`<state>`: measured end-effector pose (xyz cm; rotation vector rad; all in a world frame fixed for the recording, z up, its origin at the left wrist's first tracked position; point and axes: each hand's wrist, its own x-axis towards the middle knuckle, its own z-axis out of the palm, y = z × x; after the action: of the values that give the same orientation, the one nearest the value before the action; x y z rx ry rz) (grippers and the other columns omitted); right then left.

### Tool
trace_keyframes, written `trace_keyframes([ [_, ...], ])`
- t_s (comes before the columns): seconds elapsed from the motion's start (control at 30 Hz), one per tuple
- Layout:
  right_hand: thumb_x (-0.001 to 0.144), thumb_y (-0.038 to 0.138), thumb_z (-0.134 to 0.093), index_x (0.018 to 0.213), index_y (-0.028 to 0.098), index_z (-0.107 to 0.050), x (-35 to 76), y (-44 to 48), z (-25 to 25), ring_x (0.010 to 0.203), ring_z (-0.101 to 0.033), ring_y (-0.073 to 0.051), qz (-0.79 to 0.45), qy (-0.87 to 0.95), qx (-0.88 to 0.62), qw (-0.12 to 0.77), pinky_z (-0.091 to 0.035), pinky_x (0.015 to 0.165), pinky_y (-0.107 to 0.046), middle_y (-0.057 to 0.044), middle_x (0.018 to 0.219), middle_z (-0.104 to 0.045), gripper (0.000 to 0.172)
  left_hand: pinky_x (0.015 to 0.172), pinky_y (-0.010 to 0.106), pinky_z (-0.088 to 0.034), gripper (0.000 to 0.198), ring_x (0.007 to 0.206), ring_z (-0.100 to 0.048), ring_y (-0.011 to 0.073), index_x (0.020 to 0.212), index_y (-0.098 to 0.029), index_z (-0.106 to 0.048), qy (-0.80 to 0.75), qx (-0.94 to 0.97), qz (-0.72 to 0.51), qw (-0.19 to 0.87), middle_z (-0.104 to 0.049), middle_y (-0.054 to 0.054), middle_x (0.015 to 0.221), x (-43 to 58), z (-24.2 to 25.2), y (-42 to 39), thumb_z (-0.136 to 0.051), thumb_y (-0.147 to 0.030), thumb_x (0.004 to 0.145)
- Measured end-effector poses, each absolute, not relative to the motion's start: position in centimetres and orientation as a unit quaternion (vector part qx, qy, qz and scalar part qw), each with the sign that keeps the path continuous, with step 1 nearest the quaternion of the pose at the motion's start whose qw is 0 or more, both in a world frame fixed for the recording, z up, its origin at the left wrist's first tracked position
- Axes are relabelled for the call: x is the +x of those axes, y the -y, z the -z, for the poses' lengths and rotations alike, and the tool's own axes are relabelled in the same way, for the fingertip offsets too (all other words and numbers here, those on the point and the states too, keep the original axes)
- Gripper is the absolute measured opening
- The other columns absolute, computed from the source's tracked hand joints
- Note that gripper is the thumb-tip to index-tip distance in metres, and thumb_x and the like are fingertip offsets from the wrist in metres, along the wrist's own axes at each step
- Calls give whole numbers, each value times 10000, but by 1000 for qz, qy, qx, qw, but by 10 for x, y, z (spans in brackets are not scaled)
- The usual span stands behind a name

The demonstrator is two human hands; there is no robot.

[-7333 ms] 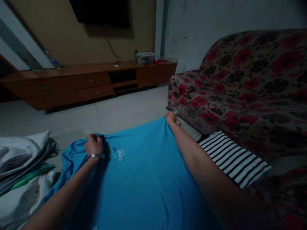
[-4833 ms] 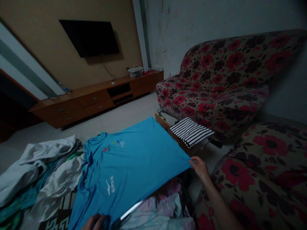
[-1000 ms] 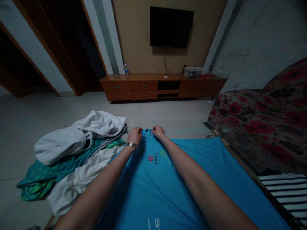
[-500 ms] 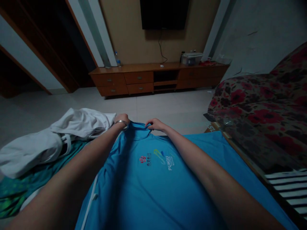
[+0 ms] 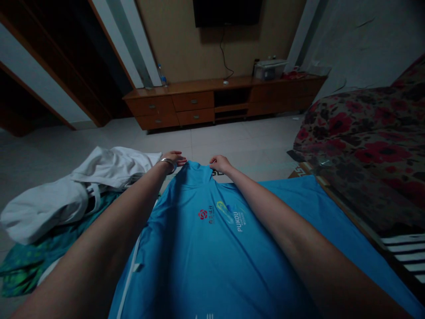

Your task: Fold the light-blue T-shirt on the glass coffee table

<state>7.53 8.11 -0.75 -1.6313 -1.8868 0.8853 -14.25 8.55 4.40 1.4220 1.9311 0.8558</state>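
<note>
A blue shirt (image 5: 206, 252) lies spread out in front of me, front side up, with printed logos and the word PUKOU on its chest. White piping runs along its left side. At the far end, my right hand (image 5: 219, 164) pinches the right side of its raised collar (image 5: 198, 170). Beside the collar's left side is my left hand (image 5: 174, 157), fingers stretched out and a silver bangle at the wrist. Whether its fingertips touch the cloth is hard to see. My forearms cross over both sides of the shirt.
White clothing (image 5: 113, 168) and a green patterned cloth (image 5: 25, 270) are heaped at the left. On the right stand a flower-patterned sofa (image 5: 352, 128) and a black-and-white striped cloth (image 5: 407, 252). A wooden TV cabinet (image 5: 195, 99) is by the far wall.
My left hand has loosened from the collar and its fingers have straightened. The collar now stands up flatter, and my right hand has shifted slightly right, still pinching it.
</note>
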Motion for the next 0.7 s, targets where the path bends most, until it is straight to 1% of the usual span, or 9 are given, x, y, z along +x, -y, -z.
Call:
trace_keyframes([
  [0.07,769,224,-646,1066,154,-633,79,-73,6,834,-630,-162,-290,699,-603,251,-465,764,-248,-64,930,-687,306,783,374,-540,345,828,-669,209,1052,-99,-603,-725,556,-302,274,-696,111,880,-145,-41,-72,-608,-85,707],
  [0.1,797,238,-619,1114,155,-615,82,-68,4,875,-626,-170,-264,712,-600,254,-460,800,-260,-72,957,-685,327,846,390,-521,359,894,-659,220,1053,-107,-609,-725,571,-289,254,-690,117,943,-147,-39,-62,-601,-83,695],
  [0.17,839,209,-551,1145,156,-602,93,-54,2,946,-611,-186,-199,744,-582,262,-445,857,-284,-90,1016,-673,314,974,404,-448,346,1037,-609,238,1023,-131,-636,-719,601,-271,220,-661,117,1073,-151,-35,-35,-584,-84,685],
  [0.23,854,144,-481,1132,159,-611,110,-35,2,995,-592,-193,-145,772,-553,278,-434,888,-297,-98,1075,-654,307,1041,389,-389,335,1137,-552,234,1035,-155,-648,-681,672,-234,172,-613,107,1194,-155,-28,1,-534,-102,724],
  [0.33,837,65,-419,1088,171,-631,148,0,7,1005,-579,-184,-99,801,-510,297,-434,891,-290,-84,1079,-646,345,1052,425,-368,381,1220,-495,235,1176,-183,-600,-575,809,-108,60,-538,106,1326,-162,-11,57,-407,-175,847],
  [0.43,803,31,-419,997,180,-666,197,27,18,971,-581,-189,-67,811,-507,284,-444,868,-298,-75,1003,-657,348,1076,499,-309,455,1332,-375,244,1342,-200,-463,-553,832,-26,-5,-413,88,1452,-173,4,96,-307,-299,927],
  [0.53,802,56,-430,954,173,-687,255,34,25,939,-586,-206,-33,792,-553,257,-450,856,-325,-83,966,-670,321,1092,496,-281,527,1382,-292,232,1413,-165,-361,-577,816,0,-25,-298,89,1512,-185,12,107,-248,-375,943],
  [0.63,808,80,-426,967,163,-700,317,26,24,974,-586,-214,0,741,-627,240,-428,904,-342,-94,999,-682,327,1099,483,-270,567,1390,-274,229,1420,-145,-351,-582,813,-3,-26,-283,96,1517,-194,17,102,-226,-407,933],
  [0.7,818,97,-419,1002,156,-698,356,19,19,998,-590,-206,0,674,-701,233,-416,920,-322,-99,1048,-681,339,1102,481,-265,578,1390,-276,232,1420,-166,-359,-582,813,-12,-23,-297,91,1512,-198,21,97,-234,-420,917],
])
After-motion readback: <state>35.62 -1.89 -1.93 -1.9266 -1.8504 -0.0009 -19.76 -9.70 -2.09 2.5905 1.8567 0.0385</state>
